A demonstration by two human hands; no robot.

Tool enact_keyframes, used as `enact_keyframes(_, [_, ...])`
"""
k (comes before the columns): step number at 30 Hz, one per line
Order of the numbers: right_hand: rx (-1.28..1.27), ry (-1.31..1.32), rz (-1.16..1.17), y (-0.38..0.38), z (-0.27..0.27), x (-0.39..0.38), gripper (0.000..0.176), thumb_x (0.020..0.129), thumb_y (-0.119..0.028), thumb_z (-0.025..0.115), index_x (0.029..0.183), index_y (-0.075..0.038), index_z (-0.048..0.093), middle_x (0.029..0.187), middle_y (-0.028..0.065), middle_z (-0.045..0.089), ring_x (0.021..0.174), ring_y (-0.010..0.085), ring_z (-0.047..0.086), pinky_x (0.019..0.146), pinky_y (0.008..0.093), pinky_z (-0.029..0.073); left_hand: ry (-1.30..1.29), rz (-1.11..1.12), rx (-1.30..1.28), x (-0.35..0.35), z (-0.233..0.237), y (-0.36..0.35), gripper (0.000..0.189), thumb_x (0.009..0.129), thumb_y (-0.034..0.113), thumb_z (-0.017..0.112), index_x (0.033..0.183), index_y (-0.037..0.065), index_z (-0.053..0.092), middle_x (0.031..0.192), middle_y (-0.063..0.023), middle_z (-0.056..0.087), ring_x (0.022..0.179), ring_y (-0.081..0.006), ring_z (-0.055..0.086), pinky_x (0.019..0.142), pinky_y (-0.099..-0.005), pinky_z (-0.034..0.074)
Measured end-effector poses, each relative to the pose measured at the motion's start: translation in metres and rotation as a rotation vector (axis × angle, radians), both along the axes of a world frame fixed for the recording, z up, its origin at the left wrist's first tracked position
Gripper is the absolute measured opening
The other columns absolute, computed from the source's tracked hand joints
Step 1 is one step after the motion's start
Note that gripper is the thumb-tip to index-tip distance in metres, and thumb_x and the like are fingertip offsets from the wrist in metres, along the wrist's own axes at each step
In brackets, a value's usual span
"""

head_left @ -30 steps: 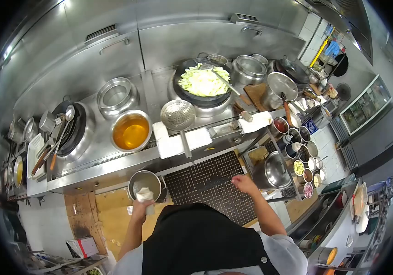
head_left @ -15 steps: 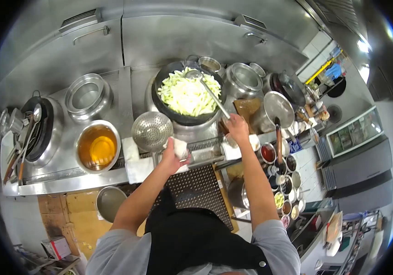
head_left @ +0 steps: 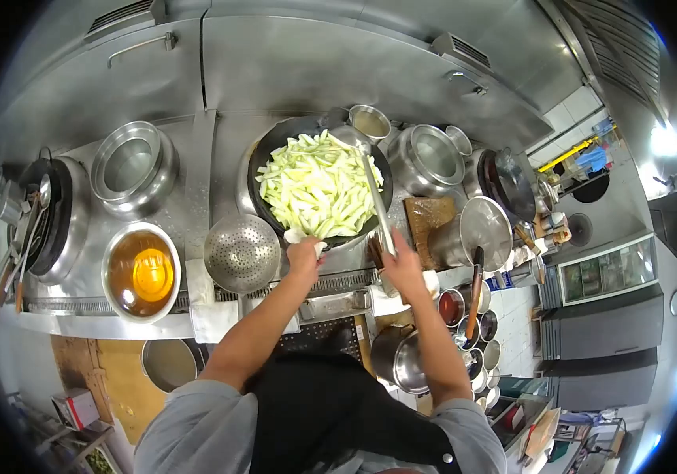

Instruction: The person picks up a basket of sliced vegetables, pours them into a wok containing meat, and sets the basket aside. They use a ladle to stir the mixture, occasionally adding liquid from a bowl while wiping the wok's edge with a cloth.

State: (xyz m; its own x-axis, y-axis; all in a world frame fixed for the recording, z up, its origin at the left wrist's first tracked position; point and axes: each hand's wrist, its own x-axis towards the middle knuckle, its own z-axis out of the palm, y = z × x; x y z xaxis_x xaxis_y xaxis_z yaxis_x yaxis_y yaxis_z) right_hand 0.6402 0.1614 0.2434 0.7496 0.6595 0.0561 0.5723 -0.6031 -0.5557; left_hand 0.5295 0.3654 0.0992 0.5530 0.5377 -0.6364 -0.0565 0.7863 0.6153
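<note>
A dark wok [head_left: 386, 180] full of pale green vegetable strips [head_left: 314, 186] sits on the stove in front of me. My left hand [head_left: 304, 258] is closed on a white cloth [head_left: 295, 235] at the wok's near rim. The handle of a ladle [head_left: 375, 193] is wrapped in my right hand [head_left: 403, 267]. The ladle's bowl lies at the far right side of the wok, by the edge of the vegetables. Just left of my left hand rests a round perforated strainer [head_left: 242, 253].
A bowl of amber liquid [head_left: 129, 268] stands left of the strainer. Lidded metal pots [head_left: 129, 167] are farther back. On the right are a tall pot [head_left: 465, 241], a wooden block [head_left: 431, 217] and several small containers of ingredients [head_left: 450, 306]. The counter's front edge [head_left: 101, 324] runs before me.
My left hand, with the cloth, has moved forward from beside the strainer to the wok's near rim. The ladle's bowl has shifted toward the wok's far right edge. The camera view has moved closer.
</note>
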Motion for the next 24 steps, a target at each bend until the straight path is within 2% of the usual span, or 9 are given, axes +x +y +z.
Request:
enact_keyframes(3, [-0.024, 0.165, 0.081, -0.058, 0.077, -0.032, 0.063, 0.100, -0.013, 0.069, 0.157, 0.003, 0.047, 0.136, 0.0298, 0.069, 0.120, 0.0315, 0.073, 0.100, 0.0398, 0.055, 0.055, 0.118, -0.022, -0.001, 0.014, 0.002, 0.025, 0.087, 0.020, 0.074, 0.106, 0.004, 0.069, 0.092, -0.0134, 0.070, 0.069, -0.0266, 0.064, 0.057, -0.0371, 0.050])
enact_keyframes(6, [-0.135, 0.190, 0.174, -0.098, 0.082, -0.037, 0.063, 0.101, -0.015, 0.070, 0.157, 0.002, 0.047, 0.137, 0.0295, 0.069, 0.117, 0.0336, 0.074, 0.100, 0.0408, 0.055, 0.054, 0.072, -0.011, 0.000, 0.011, 0.005, 0.022, 0.088, 0.021, 0.074, 0.105, 0.007, 0.068, 0.088, -0.0107, 0.068, 0.065, -0.0234, 0.062, 0.055, -0.0345, 0.049])
enact_keyframes(7, [-0.009, 0.058, 0.310, -0.108, 0.036, -0.018, 0.063, 0.101, -0.016, 0.069, 0.157, 0.003, 0.047, 0.126, 0.0328, 0.071, 0.109, 0.0414, 0.075, 0.095, 0.0439, 0.056, 0.065, 0.039, -0.035, 0.001, 0.007, 0.006, 0.022, 0.088, 0.021, 0.073, 0.105, 0.008, 0.067, 0.088, -0.0099, 0.068, 0.064, -0.0224, 0.061, 0.054, -0.0339, 0.049])
enact_keyframes(9, [-0.255, 0.167, 0.236, -0.083, 0.009, 0.003, 0.066, 0.099, -0.015, 0.067, 0.159, 0.000, 0.044, 0.111, 0.0373, 0.070, 0.104, 0.0540, 0.069, 0.094, 0.0556, 0.054, 0.039, 0.058, -0.040, 0.000, -0.004, 0.003, 0.021, 0.089, 0.020, 0.073, 0.105, 0.009, 0.066, 0.087, -0.0086, 0.067, 0.063, -0.0214, 0.061, 0.052, -0.0335, 0.048])
enact_keyframes(12, [-0.048, 0.131, 0.332, -0.066, -0.014, 0.038, 0.068, 0.098, -0.016, 0.067, 0.159, 0.000, 0.043, 0.105, 0.0378, 0.070, 0.098, 0.0559, 0.068, 0.091, 0.0604, 0.053, 0.073, 0.109, -0.001, 0.003, 0.002, 0.004, 0.019, 0.090, 0.019, 0.071, 0.103, 0.006, 0.068, 0.086, -0.0102, 0.067, 0.060, -0.0220, 0.059, 0.048, -0.0344, 0.044])
enact_keyframes(17, [-0.003, 0.072, 0.408, -0.083, -0.041, 0.070, 0.064, 0.100, -0.019, 0.065, 0.158, 0.000, 0.045, 0.108, 0.0384, 0.069, 0.102, 0.0552, 0.068, 0.093, 0.0578, 0.053, 0.099, 0.191, 0.055, 0.009, 0.013, -0.001, 0.021, 0.091, 0.020, 0.070, 0.105, 0.005, 0.068, 0.086, -0.0097, 0.067, 0.061, -0.0213, 0.059, 0.050, -0.0336, 0.045])
enact_keyframes(19, [-0.010, 0.107, 0.389, -0.062, -0.055, 0.089, 0.064, 0.099, -0.020, 0.069, 0.155, 0.003, 0.049, 0.113, 0.0349, 0.071, 0.102, 0.0519, 0.071, 0.090, 0.0472, 0.058, 0.132, 0.189, 0.059, 0.007, -0.001, -0.003, 0.024, 0.090, 0.020, 0.070, 0.108, 0.004, 0.067, 0.084, -0.0095, 0.066, 0.061, -0.0213, 0.060, 0.049, -0.0344, 0.045])
enact_keyframes(21, [-0.066, 0.269, 0.359, -0.053, -0.019, 0.093, 0.065, 0.098, -0.018, 0.070, 0.156, 0.002, 0.049, 0.116, 0.0320, 0.073, 0.101, 0.0508, 0.072, 0.092, 0.0453, 0.058, 0.136, 0.250, 0.040, 0.006, 0.011, -0.008, 0.026, 0.089, 0.020, 0.070, 0.109, 0.004, 0.066, 0.085, -0.0104, 0.066, 0.060, -0.0216, 0.059, 0.048, -0.0349, 0.044])
enact_keyframes(24, [0.188, 0.295, 0.407, -0.082, -0.009, 0.092, 0.065, 0.097, -0.015, 0.069, 0.157, -0.002, 0.049, 0.118, 0.0270, 0.074, 0.096, 0.0381, 0.075, 0.090, 0.0453, 0.056, 0.156, 0.274, 0.134, 0.008, 0.019, -0.012, 0.028, 0.088, 0.020, 0.071, 0.109, 0.003, 0.066, 0.085, -0.0115, 0.066, 0.059, -0.0221, 0.059, 0.048, -0.0349, 0.043])
